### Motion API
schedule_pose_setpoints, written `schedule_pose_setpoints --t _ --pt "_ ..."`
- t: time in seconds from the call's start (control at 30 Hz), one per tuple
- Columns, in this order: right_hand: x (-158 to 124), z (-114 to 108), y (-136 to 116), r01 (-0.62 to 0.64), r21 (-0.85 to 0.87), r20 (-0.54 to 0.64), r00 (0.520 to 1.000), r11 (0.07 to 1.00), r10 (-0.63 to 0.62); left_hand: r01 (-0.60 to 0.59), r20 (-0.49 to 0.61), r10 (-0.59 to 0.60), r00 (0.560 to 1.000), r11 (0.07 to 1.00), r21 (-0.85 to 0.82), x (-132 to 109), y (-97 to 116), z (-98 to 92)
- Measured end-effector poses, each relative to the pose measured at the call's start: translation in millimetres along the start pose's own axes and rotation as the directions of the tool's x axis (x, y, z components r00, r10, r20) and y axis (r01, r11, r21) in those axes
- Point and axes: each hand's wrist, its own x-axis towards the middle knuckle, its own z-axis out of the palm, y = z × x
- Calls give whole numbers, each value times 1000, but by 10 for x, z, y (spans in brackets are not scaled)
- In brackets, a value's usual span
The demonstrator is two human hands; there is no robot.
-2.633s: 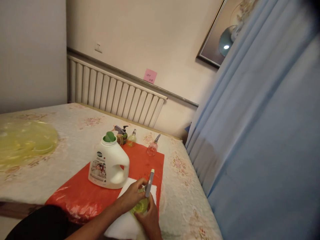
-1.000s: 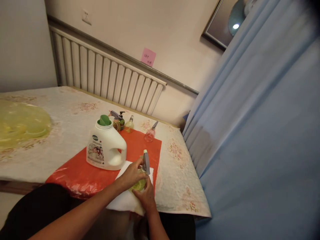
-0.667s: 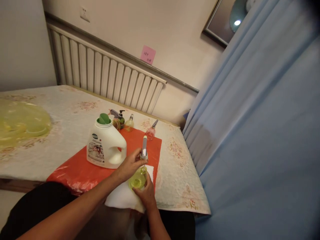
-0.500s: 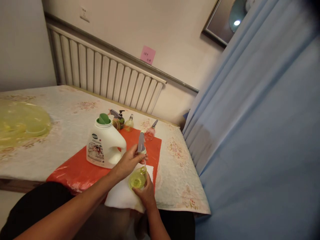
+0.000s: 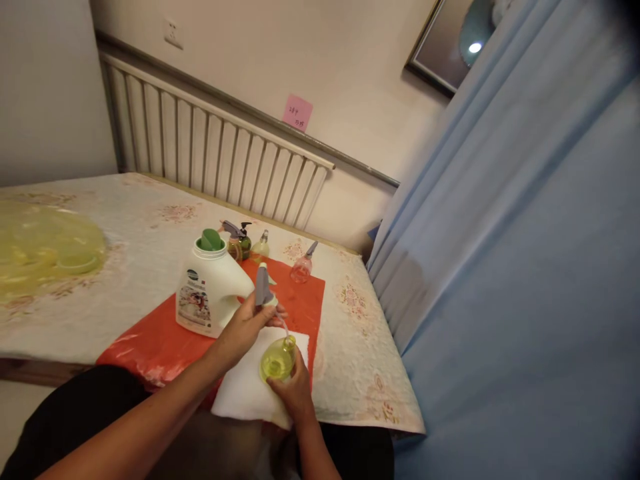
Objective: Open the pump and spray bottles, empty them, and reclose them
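Observation:
My left hand (image 5: 254,319) is closed around a grey spray head (image 5: 263,288) with a clear dip tube (image 5: 283,323) that curves down to the mouth of a yellow bottle (image 5: 278,360). The tube's lower end is at or just inside the neck. My right hand (image 5: 294,388) grips this see-through round bottle from below and the right, tilting it over a white cloth (image 5: 245,393). Just left of my left hand stands a white jug (image 5: 210,293) with a green cup (image 5: 211,239) in its open top.
A red sheet (image 5: 145,340) lies under the jug and cloth. Behind stand a pink spray bottle (image 5: 301,268), a pale yellow bottle (image 5: 261,247) and a dark green pump bottle (image 5: 245,241). A big yellow plastic bag (image 5: 45,247) lies left; a blue curtain (image 5: 500,253) hangs right.
My left hand has drawn the spray head left and slightly down from above the bottle, so more of the bent tube shows. My right hand and the bottle have barely moved.

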Motion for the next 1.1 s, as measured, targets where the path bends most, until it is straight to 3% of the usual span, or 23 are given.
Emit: schedule_pose_setpoints --t 0.17,0.3,0.4,0.53,0.7,0.8,0.97,1.1 --pt "-16 32 52 -11 0 -26 1000 1000 11 -27 -129 -4 992 972 -233 -81 38 -176" --pt "5 45 116 -14 78 -46 999 997 17 -76 -192 5 981 927 -367 -226 44 -532" --pt "46 35 151 -45 152 -66 996 987 55 -34 -204 -53 978 915 -403 -374 -62 -836" --pt "121 10 151 -117 275 -82 986 954 145 133 -83 -177 981 914 -383 -534 -304 -1053" --pt "330 -86 -20 -89 345 -98 987 934 130 294 221 -234 947 910 -292 -508 -573 -995" --pt "544 -206 -285 -26 227 -149 987 974 62 355 349 -260 900 902 -247 -369 -712 -879" --pt "954 -350 -904 61 -12 -137 989 998 -62 480 589 -302 750 861 -170 -55 -859 -693" --pt "1235 -306 -1414 204 -212 21 979 956 -204 493 627 -339 701 866 -83 144 -1012 -682"
